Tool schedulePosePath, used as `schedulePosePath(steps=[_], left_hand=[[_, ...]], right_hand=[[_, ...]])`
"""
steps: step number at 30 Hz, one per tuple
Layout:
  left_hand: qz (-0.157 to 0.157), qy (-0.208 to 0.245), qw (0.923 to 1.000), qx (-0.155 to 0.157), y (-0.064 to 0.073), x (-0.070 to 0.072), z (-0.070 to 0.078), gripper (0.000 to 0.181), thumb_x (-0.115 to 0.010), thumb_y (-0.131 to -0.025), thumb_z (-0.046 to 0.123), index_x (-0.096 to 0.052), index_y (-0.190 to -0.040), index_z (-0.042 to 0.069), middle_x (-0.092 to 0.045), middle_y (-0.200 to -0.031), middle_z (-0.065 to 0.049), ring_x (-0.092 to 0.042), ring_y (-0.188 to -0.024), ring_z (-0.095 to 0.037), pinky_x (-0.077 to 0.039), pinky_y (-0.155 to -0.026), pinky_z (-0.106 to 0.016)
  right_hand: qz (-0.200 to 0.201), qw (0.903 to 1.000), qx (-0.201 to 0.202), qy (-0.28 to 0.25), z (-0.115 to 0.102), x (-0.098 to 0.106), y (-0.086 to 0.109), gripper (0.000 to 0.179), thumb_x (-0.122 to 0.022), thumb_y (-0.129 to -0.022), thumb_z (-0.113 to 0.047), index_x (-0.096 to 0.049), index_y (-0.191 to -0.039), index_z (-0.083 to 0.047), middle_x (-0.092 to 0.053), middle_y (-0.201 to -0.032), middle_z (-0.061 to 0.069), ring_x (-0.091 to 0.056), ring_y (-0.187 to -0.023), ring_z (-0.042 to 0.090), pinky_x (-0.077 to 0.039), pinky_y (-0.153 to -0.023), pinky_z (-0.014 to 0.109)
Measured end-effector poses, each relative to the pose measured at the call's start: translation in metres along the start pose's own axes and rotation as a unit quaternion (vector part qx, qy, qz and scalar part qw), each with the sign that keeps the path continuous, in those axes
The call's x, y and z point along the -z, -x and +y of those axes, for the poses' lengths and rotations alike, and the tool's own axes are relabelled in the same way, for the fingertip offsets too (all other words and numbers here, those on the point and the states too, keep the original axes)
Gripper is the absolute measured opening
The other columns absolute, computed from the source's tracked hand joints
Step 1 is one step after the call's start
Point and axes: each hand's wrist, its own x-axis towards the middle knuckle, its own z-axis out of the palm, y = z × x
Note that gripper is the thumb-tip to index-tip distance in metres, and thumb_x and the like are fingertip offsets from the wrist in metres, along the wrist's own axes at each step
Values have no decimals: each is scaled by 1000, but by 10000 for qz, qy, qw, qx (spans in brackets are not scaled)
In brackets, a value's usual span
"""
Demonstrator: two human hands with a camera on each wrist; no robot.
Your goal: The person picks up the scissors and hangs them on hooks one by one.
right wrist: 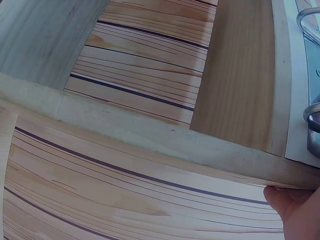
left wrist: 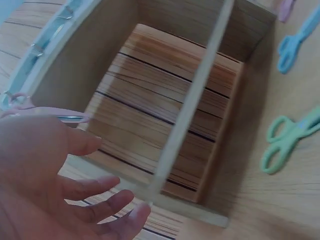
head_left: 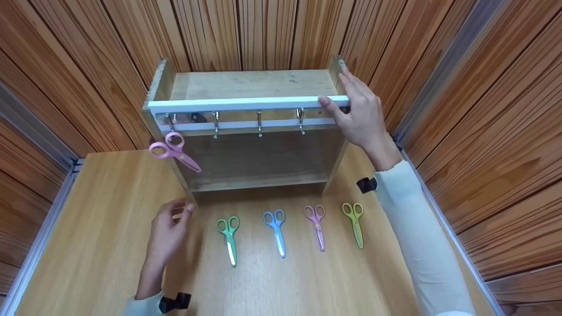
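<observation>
My right hand point(head_left: 362, 114) holds the upper right corner of a wooden shelf point(head_left: 252, 83), its thumb on the white front rail point(head_left: 246, 105) and its fingers along the outer side. Several metal hooks line that rail. From the leftmost hook hangs a pair of pink scissors point(head_left: 178, 151), partly behind the hand in the left wrist view. My left hand point(head_left: 167, 232) is over the table by the shelf's lower left corner, fingers loosely bent around nothing. Nearest to it on the table lie green scissors point(head_left: 228, 239), handles toward the shelf.
Blue scissors point(head_left: 276, 231), another pink pair point(head_left: 317, 226) and yellow-green scissors point(head_left: 354, 224) lie in a row to the right of the green pair. Wood-patterned walls point(head_left: 263, 35) surround the wooden table point(head_left: 109, 210) at the back and sides, with metal strips along the side edges.
</observation>
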Motion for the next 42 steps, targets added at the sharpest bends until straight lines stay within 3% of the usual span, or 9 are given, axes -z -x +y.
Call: schedulePosePath(steps=[9, 19, 25, 30, 37, 42], left_hand=[[92, -1034, 9946, -48, 0, -38, -16, 57, -58, -108, 31, -49, -149, -7, -49, -148, -30, -53, -138, -48, -45, -116, -63], [366, -1573, 9869, -56, 4, -79, -31, 83, -62, -98, 64, -52, -150, -1, -52, -149, -28, -58, -130, -45, -53, -105, -62], [674, -2012, 9771, -132, 4, -95, -38, 72, -69, -98, 53, -59, -140, -5, -63, -133, -27, -65, -117, -42, -57, -95, -59], [990, -2481, 9635, -168, 6, -107, -43, 69, -79, -90, 51, -67, -129, -5, -66, -128, -28, -57, -118, -49, -46, -97, -60], [987, -2925, 9511, -132, 9, -124, -46, 98, -83, -85, 54, -46, -148, -11, -39, -156, -40, -33, -148, -62, -32, -117, -76], [939, -3100, 9450, -442, 11, -129, -47, 99, -85, -86, 44, -41, -149, -18, -40, -156, -43, -37, -147, -63, -27, -121, -78]], right_hand=[[-82, 9999, -118, -18, -2, 2, 0, 93, -50, -97, -77, -47, -157, -6, -41, -168, 11, -41, -156, 33, -36, -128, 54], [-43, 9999, -97, -13, 1, 5, 1, 97, -48, -97, -79, -46, -157, -2, -42, -167, 16, -42, -156, 36, -36, -128, 56], [-141, 9998, -155, -44, -1, 4, 1, 97, -48, -97, -79, -45, -158, -4, -40, -169, 14, -40, -157, 34, -34, -129, 55], [-241, 9995, -183, -50, -4, 4, -1, 98, -48, -96, -79, -43, -160, -5, -39, -169, 14, -38, -158, 33, -33, -130, 53], [-267, 9993, -244, -33, -4, 5, 0, 98, -48, -96, -80, -42, -160, -6, -37, -171, 12, -36, -159, 32, -31, -131, 52], [-169, 9997, -134, -112, -4, 2, -1, 96, -50, -97, -77, -44, -158, -3, -39, -169, 14, -39, -158, 33, -34, -129, 53]])
